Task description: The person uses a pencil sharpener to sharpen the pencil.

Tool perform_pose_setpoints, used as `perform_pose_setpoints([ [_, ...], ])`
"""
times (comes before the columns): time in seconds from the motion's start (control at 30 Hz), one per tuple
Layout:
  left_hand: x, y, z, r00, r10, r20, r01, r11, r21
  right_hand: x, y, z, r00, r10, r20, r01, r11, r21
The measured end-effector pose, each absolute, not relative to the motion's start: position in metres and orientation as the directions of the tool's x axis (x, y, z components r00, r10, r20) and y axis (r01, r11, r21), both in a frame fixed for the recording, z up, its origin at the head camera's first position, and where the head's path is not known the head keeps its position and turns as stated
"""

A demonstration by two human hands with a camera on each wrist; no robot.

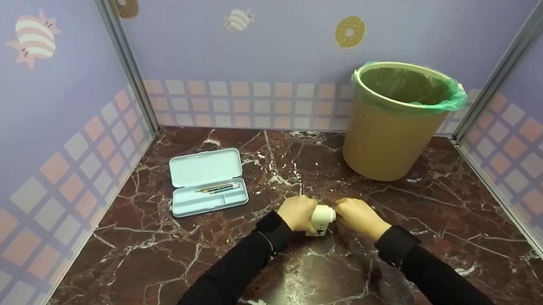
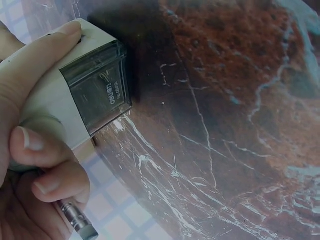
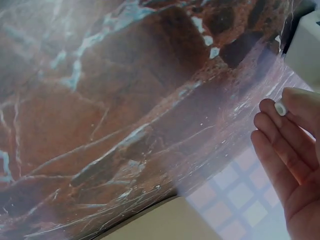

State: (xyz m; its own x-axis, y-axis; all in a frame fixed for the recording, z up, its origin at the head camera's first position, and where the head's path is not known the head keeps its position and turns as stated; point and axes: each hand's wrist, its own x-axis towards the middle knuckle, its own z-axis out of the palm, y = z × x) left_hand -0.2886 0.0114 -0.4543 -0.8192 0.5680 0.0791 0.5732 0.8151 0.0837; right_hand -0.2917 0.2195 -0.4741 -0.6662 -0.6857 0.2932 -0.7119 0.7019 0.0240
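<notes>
My left hand (image 1: 298,213) grips a white pencil sharpener (image 1: 320,216) low over the marble tabletop. The left wrist view shows the sharpener's see-through drawer (image 2: 97,85) with lettering on it. A pencil (image 2: 77,220) sticks out below the curled left fingers, showing its metal band and eraser end; the rest is hidden by the hand. To the right of the sharpener, my right hand (image 1: 357,215) pinches a small white crank knob (image 3: 280,108) between thumb and fingers. Most of the crank is hidden from view.
An open light-blue pencil case (image 1: 205,168) lies to the left, with several pencils (image 1: 218,187) in it. At the back right stands a tan trash bin (image 1: 389,143) with a green liner (image 1: 456,98). Patterned walls (image 1: 275,44) enclose the tabletop (image 1: 159,257) at the back and sides.
</notes>
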Motion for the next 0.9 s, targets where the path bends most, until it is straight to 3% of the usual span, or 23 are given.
perform_pose_setpoints([
  [0.9,-0.286,0.015,-0.455,-0.863,0.5,0.071,0.505,0.857,0.101,-0.264,0.229,-0.486,-0.618,-0.725,0.303,-0.77,0.636,-0.049],
])
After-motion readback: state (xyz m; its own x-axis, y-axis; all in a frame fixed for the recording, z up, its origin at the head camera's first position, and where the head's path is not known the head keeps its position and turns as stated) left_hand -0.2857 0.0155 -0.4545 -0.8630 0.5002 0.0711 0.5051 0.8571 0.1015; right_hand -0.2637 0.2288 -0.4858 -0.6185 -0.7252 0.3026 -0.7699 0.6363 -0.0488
